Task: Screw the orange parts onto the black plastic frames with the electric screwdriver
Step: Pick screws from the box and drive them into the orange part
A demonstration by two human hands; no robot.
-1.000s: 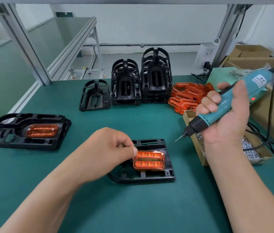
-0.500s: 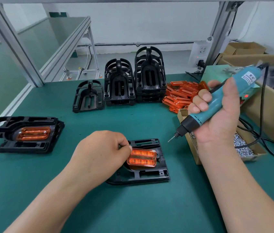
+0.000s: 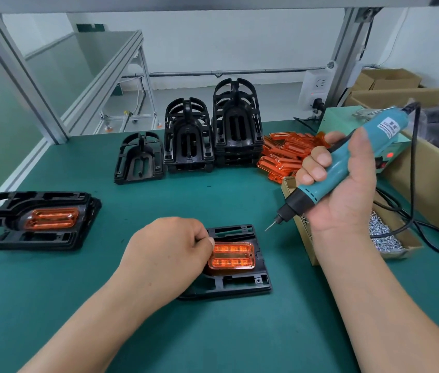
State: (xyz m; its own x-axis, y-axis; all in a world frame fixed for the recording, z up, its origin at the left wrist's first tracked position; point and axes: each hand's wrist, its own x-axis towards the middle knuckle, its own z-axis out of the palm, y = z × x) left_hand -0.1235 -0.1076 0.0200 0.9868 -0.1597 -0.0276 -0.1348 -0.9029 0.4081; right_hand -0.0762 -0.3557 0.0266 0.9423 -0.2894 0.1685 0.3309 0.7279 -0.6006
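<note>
A: Screwdriver [image 3: 308, 193]?
B: Right hand [image 3: 347, 192] grips it, bit tilted down beside the black frame [image 3: 239, 285].
A: Orange part [image 3: 233, 255]?
B: Seated in that frame; left hand [image 3: 169, 251] pinches its left edge.

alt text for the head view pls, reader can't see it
A person's left hand holds an orange part seated on a black frame on a green bench while the right hand grips a teal electric screwdriver, its bit raised right of the frame. Stacked black frames and loose orange parts lie behind, a box of screws at right.
</note>
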